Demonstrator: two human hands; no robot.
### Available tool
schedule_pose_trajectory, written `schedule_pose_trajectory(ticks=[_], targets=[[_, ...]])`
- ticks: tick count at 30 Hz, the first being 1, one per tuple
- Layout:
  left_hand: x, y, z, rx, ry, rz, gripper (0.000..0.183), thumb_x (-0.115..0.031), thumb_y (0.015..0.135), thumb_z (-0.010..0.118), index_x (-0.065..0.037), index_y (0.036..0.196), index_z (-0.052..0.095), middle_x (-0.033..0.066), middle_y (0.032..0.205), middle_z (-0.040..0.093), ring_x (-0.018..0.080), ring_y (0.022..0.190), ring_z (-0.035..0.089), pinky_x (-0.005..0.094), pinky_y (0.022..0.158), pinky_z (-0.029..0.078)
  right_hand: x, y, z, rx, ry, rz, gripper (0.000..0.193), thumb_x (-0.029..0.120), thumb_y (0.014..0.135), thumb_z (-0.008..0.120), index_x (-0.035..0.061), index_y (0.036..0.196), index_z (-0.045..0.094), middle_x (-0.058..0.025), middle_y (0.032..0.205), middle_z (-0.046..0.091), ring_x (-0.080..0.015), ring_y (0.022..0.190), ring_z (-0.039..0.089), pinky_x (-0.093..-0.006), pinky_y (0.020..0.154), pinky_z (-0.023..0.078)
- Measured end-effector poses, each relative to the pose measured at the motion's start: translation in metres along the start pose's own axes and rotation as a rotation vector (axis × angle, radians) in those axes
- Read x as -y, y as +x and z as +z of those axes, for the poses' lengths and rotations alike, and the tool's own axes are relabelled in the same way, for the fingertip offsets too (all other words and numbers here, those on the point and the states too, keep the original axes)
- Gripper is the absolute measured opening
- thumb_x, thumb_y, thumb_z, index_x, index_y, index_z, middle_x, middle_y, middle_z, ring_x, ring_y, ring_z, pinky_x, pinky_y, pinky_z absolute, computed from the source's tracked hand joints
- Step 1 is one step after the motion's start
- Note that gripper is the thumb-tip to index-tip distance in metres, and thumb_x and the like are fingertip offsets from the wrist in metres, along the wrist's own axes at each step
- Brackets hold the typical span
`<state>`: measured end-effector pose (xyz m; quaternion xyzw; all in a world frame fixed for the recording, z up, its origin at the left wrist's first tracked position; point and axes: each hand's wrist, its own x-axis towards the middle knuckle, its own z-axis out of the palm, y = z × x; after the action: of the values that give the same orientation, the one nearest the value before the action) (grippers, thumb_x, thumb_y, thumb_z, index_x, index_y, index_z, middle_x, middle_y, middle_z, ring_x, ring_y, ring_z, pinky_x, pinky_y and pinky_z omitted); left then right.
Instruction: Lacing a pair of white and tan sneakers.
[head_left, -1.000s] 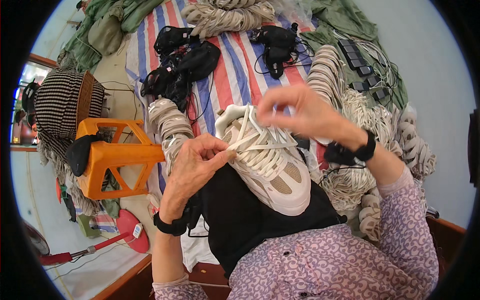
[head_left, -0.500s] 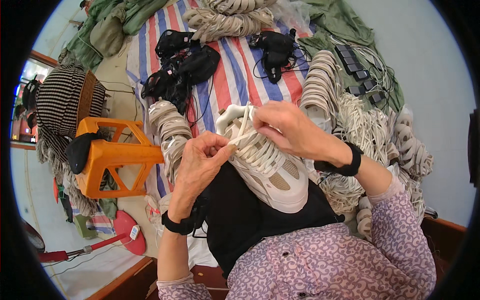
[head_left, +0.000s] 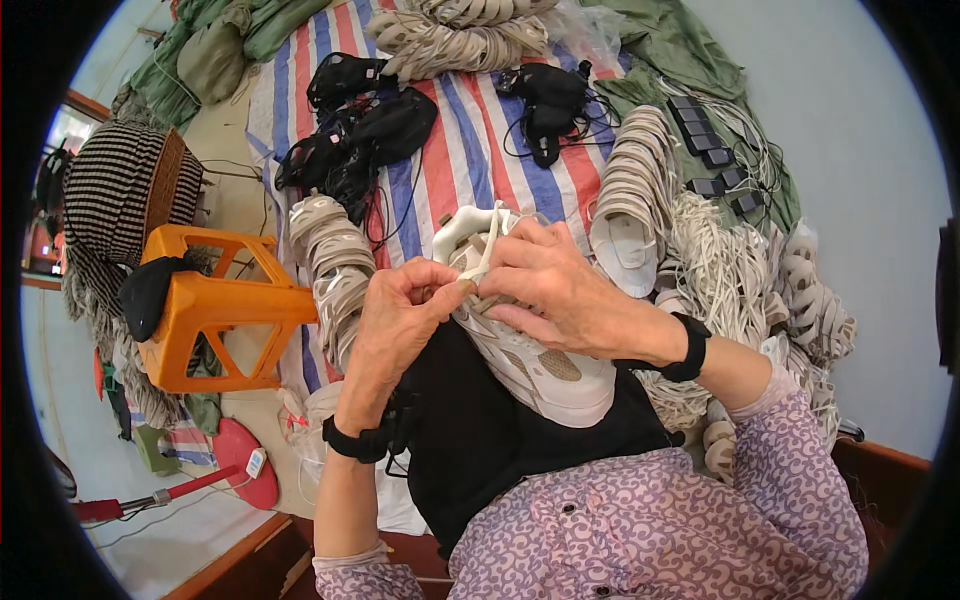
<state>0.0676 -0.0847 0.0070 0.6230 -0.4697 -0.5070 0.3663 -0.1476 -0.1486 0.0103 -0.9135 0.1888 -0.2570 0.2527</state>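
Note:
A white and beige sneaker (head_left: 550,385) rests on the black cloth (head_left: 470,440) over my lap, its toe toward me. My left hand (head_left: 405,320) pinches a flat cream shoelace (head_left: 492,245) at the left edge of the shoe's opening. Close beside it, my right hand (head_left: 560,290) lies across the laced part, thumb and fingers closed on the lace. The fingertips of both hands nearly meet. Much of the lacing is hidden under my right hand. Each wrist wears a black band.
An orange plastic stool (head_left: 220,310) stands at the left. Stacked shoe uppers (head_left: 335,270) lie beside it, with another stack (head_left: 640,180) at the right near a heap of loose laces (head_left: 720,270). Black pouches with cords (head_left: 370,130) lie on the striped sheet (head_left: 460,140).
My right hand has moved left and slightly down, over the lacing and toward my left hand. The left hand still pinches the lace in about the same place.

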Motion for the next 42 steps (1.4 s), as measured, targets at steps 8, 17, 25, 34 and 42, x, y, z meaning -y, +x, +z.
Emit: schedule_pose_trajectory(ticks=[8, 17, 25, 34, 42], targets=[[0.002, 0.000, 0.002, -0.008, -0.049, -0.007, 0.018, -0.016, 0.087, 0.074, 0.001, 0.092, 0.073, -0.0043, 0.071, 0.061, 0.0024, 0.064, 0.050, 0.0199, 0.057, 0.038, -0.004, 0.005, 0.007, 0.078, 0.085, 0.081, 0.020, 0.012, 0.079, 0.076, 0.0089, 0.089, 0.059, -0.0052, 0.094, 0.051, -0.0267, 0.098, 0.047, -0.0422, 0.078, 0.031], [0.003, -0.004, 0.002, -0.003, 0.006, 0.038, 0.014, -0.015, 0.088, 0.074, -0.001, 0.090, 0.073, -0.0047, 0.075, 0.060, 0.0025, 0.066, 0.049, 0.0207, 0.059, 0.039, -0.015, 0.005, -0.003, 0.121, 0.351, 0.122, 0.020, 0.009, 0.082, 0.073, 0.0069, 0.081, 0.053, -0.0039, 0.084, 0.047, -0.0247, 0.091, 0.044, -0.0397, 0.083, 0.034], [-0.015, -0.004, 0.009, -0.140, 0.282, 0.275, 0.012, -0.008, 0.085, 0.069, 0.000, 0.093, 0.074, 0.0050, 0.076, 0.062, 0.0116, 0.064, 0.055, 0.0263, 0.060, 0.044, -0.046, -0.002, -0.039, -0.084, 0.559, 0.452, 0.012, 0.013, 0.090, 0.072, 0.0024, 0.093, 0.068, -0.0004, 0.092, 0.066, -0.0087, 0.085, 0.059, -0.0259, 0.077, 0.047], [-0.017, 0.035, 0.025, -0.007, 0.327, 0.278, 0.015, -0.006, 0.086, 0.067, 0.000, 0.098, 0.075, -0.0012, 0.073, 0.063, 0.0047, 0.066, 0.053, 0.0227, 0.061, 0.042, -0.052, -0.031, -0.018, -0.105, 0.656, 0.435, 0.013, 0.005, 0.092, 0.066, 0.0000, 0.103, 0.072, -0.0022, 0.089, 0.065, -0.0092, 0.081, 0.058, -0.0254, 0.075, 0.047], [-0.019, 0.044, 0.026, 0.061, 0.311, 0.117, 0.020, -0.006, 0.079, 0.069, 0.000, 0.097, 0.076, 0.0012, 0.072, 0.065, 0.0070, 0.063, 0.054, 0.0240, 0.060, 0.044, -0.053, -0.031, -0.015, -0.157, 0.667, 0.455, 0.012, 0.004, 0.092, 0.067, 0.0000, 0.102, 0.071, -0.0032, 0.092, 0.066, -0.0093, 0.082, 0.058, -0.0261, 0.075, 0.047]])
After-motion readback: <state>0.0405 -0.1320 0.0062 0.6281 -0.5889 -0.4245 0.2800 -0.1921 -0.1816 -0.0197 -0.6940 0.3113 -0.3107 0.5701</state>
